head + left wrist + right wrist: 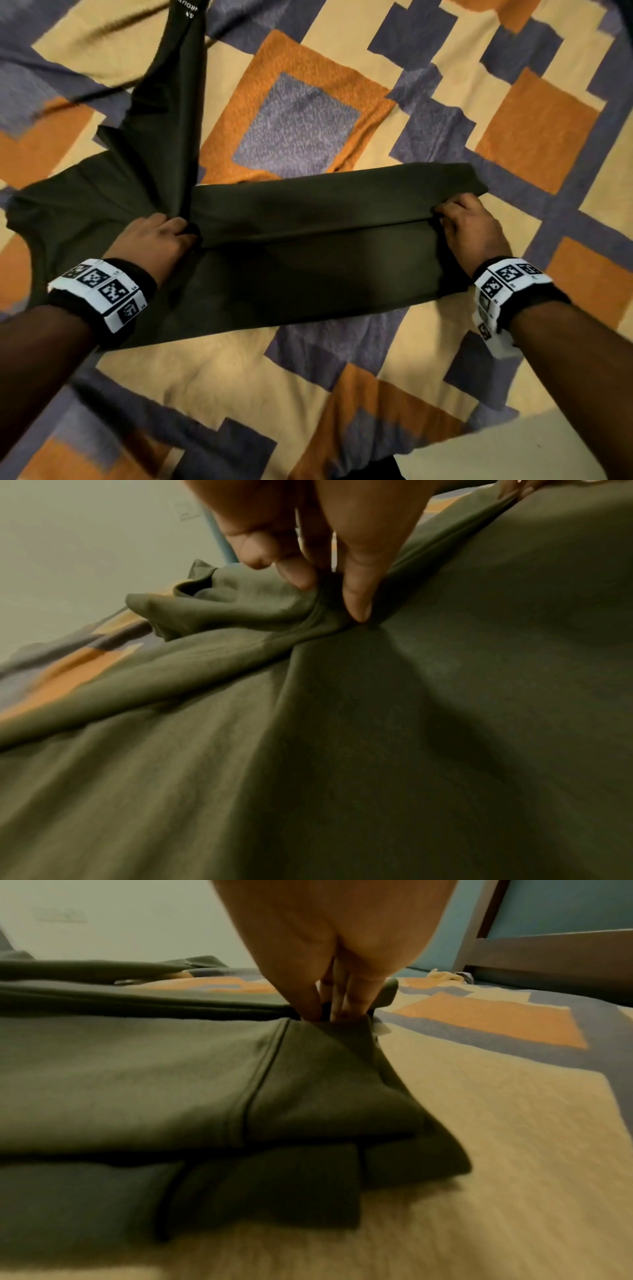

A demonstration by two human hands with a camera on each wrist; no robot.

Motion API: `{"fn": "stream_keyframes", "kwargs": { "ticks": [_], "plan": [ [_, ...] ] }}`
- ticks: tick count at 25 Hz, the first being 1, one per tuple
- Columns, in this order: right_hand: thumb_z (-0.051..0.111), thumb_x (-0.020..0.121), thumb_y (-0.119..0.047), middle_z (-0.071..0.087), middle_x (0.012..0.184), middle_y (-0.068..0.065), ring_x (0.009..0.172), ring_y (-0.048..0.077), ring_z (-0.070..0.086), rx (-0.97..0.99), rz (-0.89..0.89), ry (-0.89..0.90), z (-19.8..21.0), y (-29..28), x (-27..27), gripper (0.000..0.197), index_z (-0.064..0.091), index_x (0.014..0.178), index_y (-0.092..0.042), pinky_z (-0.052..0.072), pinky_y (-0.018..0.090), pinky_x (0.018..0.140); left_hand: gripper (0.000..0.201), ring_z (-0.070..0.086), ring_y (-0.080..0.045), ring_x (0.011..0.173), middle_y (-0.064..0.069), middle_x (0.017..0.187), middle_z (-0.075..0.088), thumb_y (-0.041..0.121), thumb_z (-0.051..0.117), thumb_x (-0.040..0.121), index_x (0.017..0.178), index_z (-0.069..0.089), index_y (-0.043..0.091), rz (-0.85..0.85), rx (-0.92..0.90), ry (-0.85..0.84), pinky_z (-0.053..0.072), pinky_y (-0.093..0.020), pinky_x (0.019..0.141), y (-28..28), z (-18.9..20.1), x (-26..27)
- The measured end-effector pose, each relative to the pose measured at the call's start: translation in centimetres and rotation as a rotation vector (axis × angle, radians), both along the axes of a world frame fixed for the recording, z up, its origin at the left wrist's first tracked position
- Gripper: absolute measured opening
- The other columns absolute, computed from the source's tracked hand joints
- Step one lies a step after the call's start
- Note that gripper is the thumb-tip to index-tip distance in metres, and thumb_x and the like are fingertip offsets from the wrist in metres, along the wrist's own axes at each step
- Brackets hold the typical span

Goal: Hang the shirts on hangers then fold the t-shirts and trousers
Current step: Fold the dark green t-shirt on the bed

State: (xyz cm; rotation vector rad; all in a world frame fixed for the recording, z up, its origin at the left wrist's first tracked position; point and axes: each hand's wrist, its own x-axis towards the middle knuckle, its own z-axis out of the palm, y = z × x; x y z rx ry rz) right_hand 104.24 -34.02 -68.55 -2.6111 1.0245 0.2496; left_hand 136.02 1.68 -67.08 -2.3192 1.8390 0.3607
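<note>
Head view: dark olive t-shirt (308, 240) lies part-folded on the patterned bed cover (298, 116); left hand (154, 240) pinches a gathered fold near the sleeve, right hand (474, 229) pinches the hem end; marker wristbands (102, 291) sit on both wrists. Left wrist view: fingers (359, 588) nip bunched cloth; wall socket (186, 509) behind. Right wrist view: fingers (308, 999) grip the hem edge (tips hidden in cloth); bed frame (548, 953) beyond.

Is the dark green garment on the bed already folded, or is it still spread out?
Partly folded. The dark olive-green cotton garment has one long strip turned over its middle; both hands, left and right, pinch that fold, while one part still stretches away.
</note>
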Motion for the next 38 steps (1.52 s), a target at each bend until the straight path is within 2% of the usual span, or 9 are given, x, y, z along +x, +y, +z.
{"fn": "stream_keyframes", "kwargs": {
  "ticks": [6,9,13,17,22,25,28,33,38],
  "plan": [
    [0.054,0.087,-0.013,0.059,0.108,0.017,0.086,0.041,0.057,-0.137,0.138,0.064,2.0,0.6,-0.3,0.029,0.069,0.112,-0.012,0.048,0.045,0.072,0.043,0.055,-0.039,0.068,-0.022,0.09,0.064,0.013,0.087,0.061,0.1,0.072,0.005,0.182,0.008,-0.043,0.046,-0.044,0.059,0.2,1.6,-2.1],
    [0.038,0.082,-0.027,0.061,0.104,0.015,0.088,0.039,0.054,-0.236,0.191,0.0,1.7,1.3,-0.3,0.042,0.068,0.108,-0.011,0.044,0.044,0.075,0.067,0.053,-0.04,0.099,-0.013,0.128,0.052,0.058,0.049,0.081,0.136,0.048,0.02,0.266,-0.06,-0.066,0.041,-0.047,0.077,-1.7,0.8,-4.3],
    [0.037,0.088,-0.031,0.057,0.125,0.013,0.117,0.037,0.05,-0.213,0.174,-0.122,0.3,2.0,3.7,0.043,0.063,0.119,-0.015,0.038,0.047,0.096,0.068,0.022,-0.031,0.141,-0.004,0.156,0.023,0.063,0.03,0.088,0.148,0.024,0.032,0.32,-0.042,0.15,0.025,-0.055,0.105,-9.3,-1.7,-7.7],
    [0.029,0.094,-0.059,0.011,0.161,-0.001,0.147,0.029,0.008,-0.055,0.311,0.157,-3.2,4.0,7.0,0.061,0.02,0.15,-0.037,0.007,0.055,0.116,0.065,-0.009,-0.021,0.146,0.011,0.159,-0.012,0.066,0.02,0.089,0.143,-0.011,0.051,0.433,0.099,0.235,-0.004,-0.054,0.115,-10.8,-5.8,-10.6],
    [0.013,0.08,-0.081,-0.002,0.162,-0.003,0.148,0.026,-0.001,-0.078,0.253,0.282,-3.4,1.0,5.0,0.084,-0.001,0.151,-0.039,-0.001,0.057,0.117,0.081,0.001,-0.031,0.146,0.005,0.16,-0.004,0.079,0.012,0.074,0.146,-0.007,0.045,0.55,0.134,0.207,0.006,-0.053,0.115,-3.4,-5.7,-6.9],
    [0.011,0.082,-0.08,0.003,0.162,-0.001,0.148,0.027,0.0,-0.136,0.222,0.354,-1.7,1.5,5.6,0.084,0.008,0.152,-0.034,-0.006,0.063,0.112,0.082,0.019,-0.04,0.142,-0.014,0.157,0.016,0.067,0.023,0.081,0.149,0.023,0.023,0.469,0.095,0.288,0.023,-0.057,0.112,-1.7,-3.7,-5.2],
    [0.012,0.082,-0.075,0.015,0.16,0.002,0.148,0.025,0.004,-0.028,0.374,0.258,0.3,5.5,10.4,0.084,0.03,0.148,-0.026,-0.002,0.054,0.115,0.071,0.02,-0.035,0.142,-0.016,0.155,0.023,0.056,0.034,0.086,0.146,0.035,0.018,0.493,-0.101,0.254,0.017,-0.05,0.113,-0.3,-2.1,-3.6],
    [0.048,0.095,-0.038,0.03,0.155,0.007,0.146,0.026,0.018,0.078,0.703,0.048,0.3,13.7,26.1,0.051,0.043,0.142,-0.016,0.011,0.041,0.117,0.075,0.002,-0.025,0.147,0.002,0.16,-0.009,0.05,0.044,0.093,0.151,-0.001,0.034,0.823,0.15,0.207,0.015,-0.052,0.115,8.5,-3.2,3.3],
    [0.052,0.089,-0.008,0.022,0.157,0.011,0.141,0.034,0.028,-0.038,0.831,0.109,-0.1,18.0,39.5,0.062,0.033,0.147,-0.016,0.025,0.044,0.113,0.074,0.002,-0.016,0.147,0.009,0.159,-0.01,0.047,0.042,0.095,0.15,-0.006,0.034,0.712,0.211,0.32,0.024,-0.042,0.114,14.2,-4.2,7.5]
  ]
}}
